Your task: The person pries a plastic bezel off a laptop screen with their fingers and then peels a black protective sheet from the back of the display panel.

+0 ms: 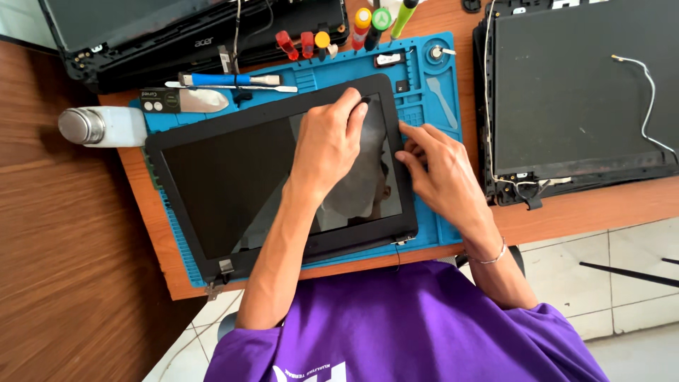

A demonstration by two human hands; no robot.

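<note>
A black laptop screen panel (233, 177) with its bezel lies on a blue work mat (431, 113) on a small wooden table. My left hand (329, 141) rests flat on the glass near the upper right corner, fingertips on the top bezel. My right hand (442, 170) presses its fingertips against the right bezel edge, fingers bent. A thin silver bracelet sits on the right wrist. Neither hand holds a tool.
A white bottle with a metal cap (102, 126) lies at the mat's left. A blue-handled tool (226, 79), a metal spudger and coloured screwdrivers (311, 41) lie along the mat's top. Two other opened laptops (580, 92) (177, 32) sit right and above. Tiled floor below.
</note>
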